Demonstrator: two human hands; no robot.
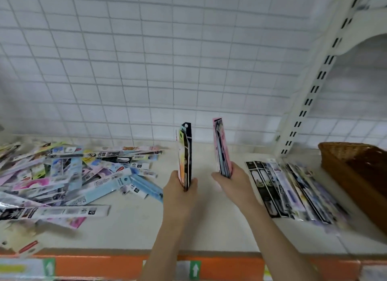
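Over the middle of the shelf (209, 228), the left hand (180, 189) clasps the bottom end of a dark bundle (186, 153) of long narrow packets, with fingers and thumb curled round it from either side. The bundle stands upright and edge-on to the camera. Its black outer packet has a hang hole at the top, and orange and yellow packets are pressed against its left face.

Just beside it, the right hand (231, 182) grasps the bottom of a pink bundle (221, 146) in the same way. This bundle is also upright, with its top leaning slightly left. The two bundles are near each other but apart. The hands hide their lower ends, so I cannot tell whether they rest on the shelf.

Toward the left edge of the shelf lies a loose heap (62, 176) of similar packets, crossing one another at all angles, some of them blurred. Toward the right, a neat row (293, 192) of packets lies flat, side by side and overlapping. A wicker basket (356, 176) sits just beyond it at the right edge.

Along the back edge rises a white wire grid (146, 61), and a slotted upright (310, 92) climbs from the back right. An orange strip (104, 264) runs along the front edge and carries green arrow labels (194, 269).
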